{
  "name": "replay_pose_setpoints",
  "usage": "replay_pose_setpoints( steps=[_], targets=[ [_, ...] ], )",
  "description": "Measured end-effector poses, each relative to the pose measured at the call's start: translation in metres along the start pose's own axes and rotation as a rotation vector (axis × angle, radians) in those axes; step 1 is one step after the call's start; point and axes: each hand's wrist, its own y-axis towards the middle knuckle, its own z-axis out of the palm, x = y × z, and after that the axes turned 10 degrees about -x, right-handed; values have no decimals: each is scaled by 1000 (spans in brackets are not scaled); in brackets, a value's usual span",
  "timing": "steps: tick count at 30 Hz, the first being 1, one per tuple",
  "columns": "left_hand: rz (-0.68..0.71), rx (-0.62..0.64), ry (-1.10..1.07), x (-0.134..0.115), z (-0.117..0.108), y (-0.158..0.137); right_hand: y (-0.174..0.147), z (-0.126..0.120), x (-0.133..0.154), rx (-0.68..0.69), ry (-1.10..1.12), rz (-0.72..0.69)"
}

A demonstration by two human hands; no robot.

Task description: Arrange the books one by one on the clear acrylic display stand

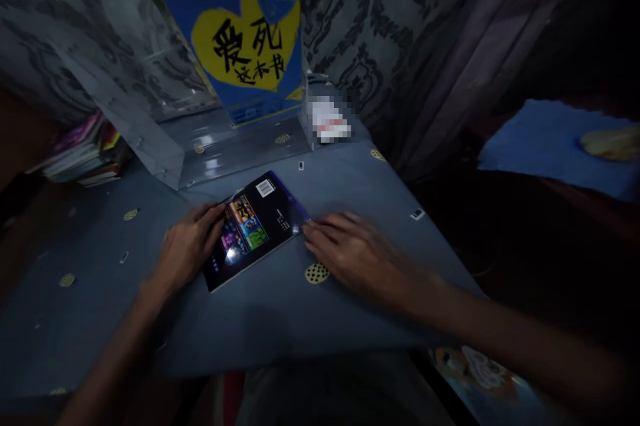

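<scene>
A thin book (257, 229) with a glossy black back cover, a barcode and colourful pictures lies flat on the grey-blue tablecloth, turned at an angle. My left hand (193, 239) is at its left edge, the fingers closed over the border of the cover. On the other side, my right hand (353, 256) has its fingers stretched out, with the tips touching the book's right corner near the purple spine. That hand is slightly blurred, and its thumb is hidden.
Behind the book stands a clear acrylic rack (165, 156) holding a blue book with a yellow heart (245, 46). Several books (85, 149) are stacked at the left. A pixelated white item (330, 119) is beside the rack. Blue cloth (540, 143) lies off to the right.
</scene>
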Motion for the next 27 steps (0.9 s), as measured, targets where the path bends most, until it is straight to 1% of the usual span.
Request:
replay_pose_setpoints(
  steps=[2, 5, 8, 10, 13, 15, 17, 20, 22, 24, 27],
  targets=[
    [-43, 8, 15, 2, 0, -8, 4, 8, -8, 0, -32, 21],
    [-70, -4, 57, -6, 0, -13, 23, 21, -27, 64, -66, 80],
    [-59, -24, 57, -15, 0, -14, 50, 28, -44, 131, -69, 169],
    [-47, -29, 61, -19, 0, -15, 62, 32, -50, 163, -77, 205],
    [-18, -56, 86, -22, -1, -18, 68, 38, -53, 167, -80, 225],
    [52, -117, 60, -24, -2, -21, 64, 44, -55, 150, -46, 222],
    [179, -165, -61, -29, -3, -24, 59, 48, -57, 146, 0, 217],
    [395, -138, -274, -41, -3, -28, 55, 52, -60, 152, 49, 221],
    [486, -131, -292, -49, -4, -29, 54, 53, -62, 146, 66, 225],
    [514, -162, -243, -56, -3, -30, 54, 53, -62, 145, 80, 227],
    [500, -202, -190, -62, -1, -30, 53, 53, -62, 150, 103, 223]
  ],
)
